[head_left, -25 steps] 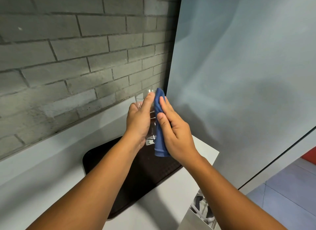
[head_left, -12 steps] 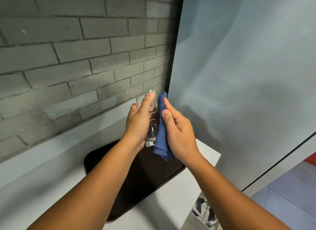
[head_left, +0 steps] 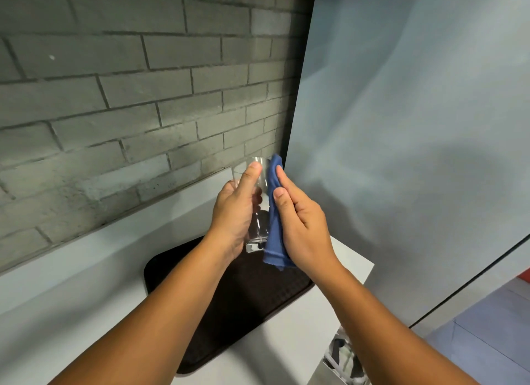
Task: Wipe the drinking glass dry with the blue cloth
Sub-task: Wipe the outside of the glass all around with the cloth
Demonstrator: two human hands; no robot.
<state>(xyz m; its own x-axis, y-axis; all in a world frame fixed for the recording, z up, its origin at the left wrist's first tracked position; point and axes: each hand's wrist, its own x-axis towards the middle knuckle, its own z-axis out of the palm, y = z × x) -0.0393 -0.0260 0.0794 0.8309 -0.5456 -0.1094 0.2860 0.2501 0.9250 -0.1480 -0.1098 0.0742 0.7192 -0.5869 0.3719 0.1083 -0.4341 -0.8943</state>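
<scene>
A clear drinking glass (head_left: 259, 230) is held upright in the air above a dark mat. My left hand (head_left: 235, 212) wraps its left side, thumb up along the wall near the rim. The folded blue cloth (head_left: 274, 232) lies flat against the glass's right side, from the rim down past the base. My right hand (head_left: 301, 224) presses the cloth onto the glass with straight fingers. The far side of the glass is hidden behind my hands.
A dark brown mat (head_left: 246, 307) lies on the white counter (head_left: 71, 298) below my hands. A grey brick wall (head_left: 129, 98) rises behind. A pale blue panel (head_left: 401, 155) stands close on the right. A white container (head_left: 341, 361) sits below the counter's right edge.
The cloth and my right hand have slid slightly along the side of the glass. The glass shows more between my hands. Both hands stay at about the same height.
</scene>
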